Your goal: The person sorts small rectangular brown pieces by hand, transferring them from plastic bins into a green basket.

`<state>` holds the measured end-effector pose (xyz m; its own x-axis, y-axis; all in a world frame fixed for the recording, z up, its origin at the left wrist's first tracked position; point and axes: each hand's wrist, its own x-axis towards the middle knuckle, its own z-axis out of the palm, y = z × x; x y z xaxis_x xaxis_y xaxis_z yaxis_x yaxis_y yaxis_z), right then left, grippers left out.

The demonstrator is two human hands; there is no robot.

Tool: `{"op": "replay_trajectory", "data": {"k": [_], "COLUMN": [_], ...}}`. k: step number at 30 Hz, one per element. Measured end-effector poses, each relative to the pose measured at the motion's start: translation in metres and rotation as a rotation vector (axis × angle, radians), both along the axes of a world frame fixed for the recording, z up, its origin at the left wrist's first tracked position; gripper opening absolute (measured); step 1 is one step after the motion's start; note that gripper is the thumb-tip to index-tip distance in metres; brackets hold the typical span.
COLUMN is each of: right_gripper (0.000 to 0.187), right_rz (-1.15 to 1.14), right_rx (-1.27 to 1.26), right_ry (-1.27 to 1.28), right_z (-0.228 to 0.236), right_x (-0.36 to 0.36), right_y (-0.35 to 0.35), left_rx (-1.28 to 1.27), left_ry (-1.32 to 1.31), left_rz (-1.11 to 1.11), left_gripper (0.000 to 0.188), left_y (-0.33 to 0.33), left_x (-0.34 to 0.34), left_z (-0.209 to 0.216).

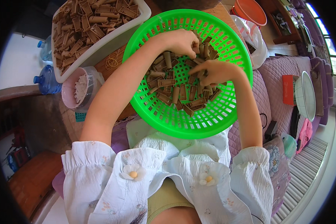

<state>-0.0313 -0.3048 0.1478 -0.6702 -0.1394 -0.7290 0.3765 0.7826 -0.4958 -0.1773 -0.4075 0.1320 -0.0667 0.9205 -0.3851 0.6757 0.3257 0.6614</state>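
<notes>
A round green plastic basket (pixel 147 115) with slotted sides sits in front of me, over my lap. Many small brown plastic parts (pixel 167 83), shaped like little half-open troughs, lie spread on its bottom. My left hand (pixel 181 43) reaches in from the far left side, its fingers curled down among the parts; whatever the fingertips hold is hidden. Nearer and to the right, my right hand (pixel 218 72) hovers low over the pile. Its index finger stretches out to the left, apart from the other fingers, which point down at the parts.
A white tub (pixel 112 44) heaped with similar brown parts stands far left. Below it is a pink bucket (pixel 69 87) with white bits inside. Blue water bottles (pixel 48 80) stand further left. On the right are a purple quilted sofa (pixel 278 86), a white bag (pixel 259 50) and an orange basin (pixel 252 13).
</notes>
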Motion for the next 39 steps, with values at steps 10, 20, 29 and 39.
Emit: {"op": "replay_trajectory", "data": {"k": [10,20,29,39], "right_gripper": [0.034,0.016,0.019,0.02], "right_rz": [0.044,-0.602,-0.415,-0.342], "right_rx": [-0.016,-0.415,-0.279,-0.226], "right_ry": [0.215,0.459,0.257,0.22], "right_z": [-0.012,0.006,0.008,0.01], "right_x": [-0.002,0.014,0.019,0.017], "right_y": [0.014,0.045,0.036,0.039], "left_rx": [0.214,-0.106,-0.222,-0.459], "left_ry": [0.047,0.093,0.294,0.021], "left_rz": [-0.087,-0.175,-0.43,-0.539], "left_gripper": [0.031,0.03,0.052,0.058], "left_y": [0.003,-0.002,-0.006,-0.008], "left_x": [-0.008,0.019,0.043,0.028], "left_z": [-0.014,0.007,0.004,0.002]}}
